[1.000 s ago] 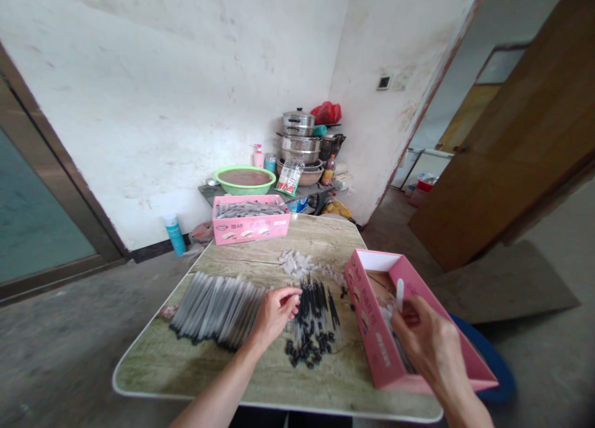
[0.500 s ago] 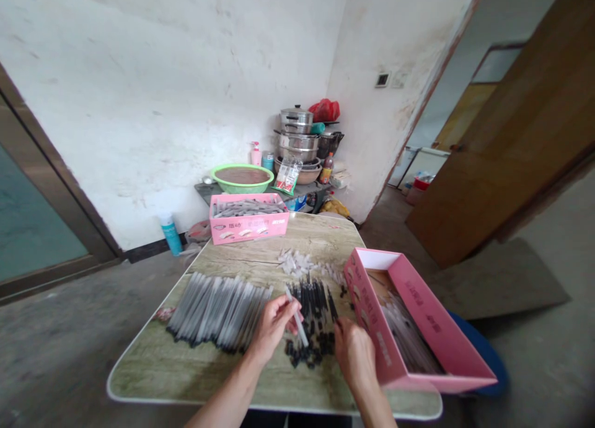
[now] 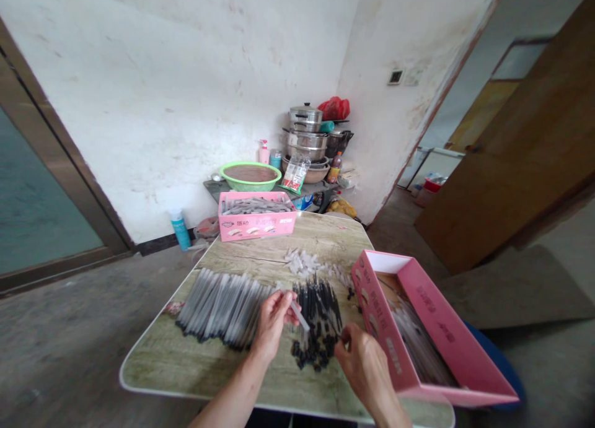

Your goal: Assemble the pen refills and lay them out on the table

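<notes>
My left hand (image 3: 273,324) is closed around one end of a translucent pen barrel (image 3: 301,317), which slants down to the right. My right hand (image 3: 365,361) is closed in a pinch by the near edge of the small black caps (image 3: 310,355); anything between its fingertips is hidden. Black pen refills (image 3: 317,303) lie side by side between the two hands. To the left, a broad row of translucent barrels with black ends (image 3: 225,307) covers the table (image 3: 195,373). Small whitish pieces (image 3: 301,262) are heaped beyond the refills.
A long pink box (image 3: 437,313) holding barrels stands close to my right hand. Another pink box (image 3: 255,225), full of grey-white sticks, sits at the table's far edge. Behind it are a green basin (image 3: 251,183) and stacked pots (image 3: 305,144).
The view has swung slightly left, so everything sits further right. The barrel in my left hand tilts more sideways. My right hand has turned and stays closed near the caps.
</notes>
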`<state>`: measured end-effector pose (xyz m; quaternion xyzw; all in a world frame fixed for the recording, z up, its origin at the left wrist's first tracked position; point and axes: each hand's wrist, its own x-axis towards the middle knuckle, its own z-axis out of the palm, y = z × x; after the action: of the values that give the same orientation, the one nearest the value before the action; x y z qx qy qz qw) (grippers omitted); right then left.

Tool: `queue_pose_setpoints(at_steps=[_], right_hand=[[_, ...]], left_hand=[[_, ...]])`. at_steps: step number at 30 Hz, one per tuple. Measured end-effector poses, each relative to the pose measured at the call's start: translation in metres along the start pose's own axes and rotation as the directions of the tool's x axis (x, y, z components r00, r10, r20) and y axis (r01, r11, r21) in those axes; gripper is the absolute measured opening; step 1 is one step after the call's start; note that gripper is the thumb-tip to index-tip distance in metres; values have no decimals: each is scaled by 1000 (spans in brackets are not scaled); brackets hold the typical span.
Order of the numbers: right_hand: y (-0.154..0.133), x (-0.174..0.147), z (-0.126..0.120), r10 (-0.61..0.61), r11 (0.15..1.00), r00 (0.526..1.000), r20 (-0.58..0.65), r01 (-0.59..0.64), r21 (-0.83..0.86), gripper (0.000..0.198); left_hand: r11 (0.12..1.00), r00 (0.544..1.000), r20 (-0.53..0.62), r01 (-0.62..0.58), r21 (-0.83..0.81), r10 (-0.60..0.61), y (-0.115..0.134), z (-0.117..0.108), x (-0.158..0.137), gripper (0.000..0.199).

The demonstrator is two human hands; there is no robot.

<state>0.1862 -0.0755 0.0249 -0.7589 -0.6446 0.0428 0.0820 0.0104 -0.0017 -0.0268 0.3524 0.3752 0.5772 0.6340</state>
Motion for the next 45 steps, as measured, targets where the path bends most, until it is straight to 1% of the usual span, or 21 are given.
queue_pose_setpoints(at_steps=[3,7,11,14,18,23,27,31,34,36,39,41,43,45], right_hand=[[-9,-23,-10,-69,995,996,52,65,78,13],[-9,-37,-9,-98,992,993,70,92,89,14],[-6,-36,-1,-87,995,993,84,81,66,14],[-7,-34,1,-98,994,992,81,94,50,14],[-14,-29,-5,-93,996,992,90,92,12,15],[-24,-20,-15,-153,988,985,84,155,-16,16],[-28,-16,-19,-174,985,983,59,174,9,14],[-29,-15,-22,-176,984,982,62,175,25,13],[-31,-15,-25,-169,985,983,73,167,33,13],[-35,-15,-26,-168,985,984,62,165,49,13],[-41,-12,-28,-147,981,989,12,144,131,12],[-41,-9,-30,-130,950,991,-35,134,281,13],[-37,-7,-33,-109,863,988,-114,150,481,23],[-30,-7,-33,-90,759,979,-184,187,624,31]], left_hand=[[996,998,-61,-39,-75,35,0,-2,4,36],[989,992,-107,-86,-121,73,-1,-4,7,34],[989,991,-106,-93,-118,81,0,-4,6,34],[993,995,-77,-75,-85,69,0,-2,4,33],[998,997,-46,-56,-29,55,2,-3,4,34],[994,991,-92,-93,63,98,11,-7,8,37],[997,992,-93,-81,18,82,14,-10,10,38],[997,991,-112,-81,-7,79,15,-11,9,35],[998,993,-96,-61,18,63,17,-6,5,35],[998,997,-64,-44,34,46,18,1,-1,34],[999,1000,-12,-9,38,9,15,13,-9,34],[999,999,-13,40,-7,-41,13,19,-12,34],[992,994,-44,93,-90,-97,13,21,-12,35],[978,988,-67,123,-170,-136,14,20,-10,36]])
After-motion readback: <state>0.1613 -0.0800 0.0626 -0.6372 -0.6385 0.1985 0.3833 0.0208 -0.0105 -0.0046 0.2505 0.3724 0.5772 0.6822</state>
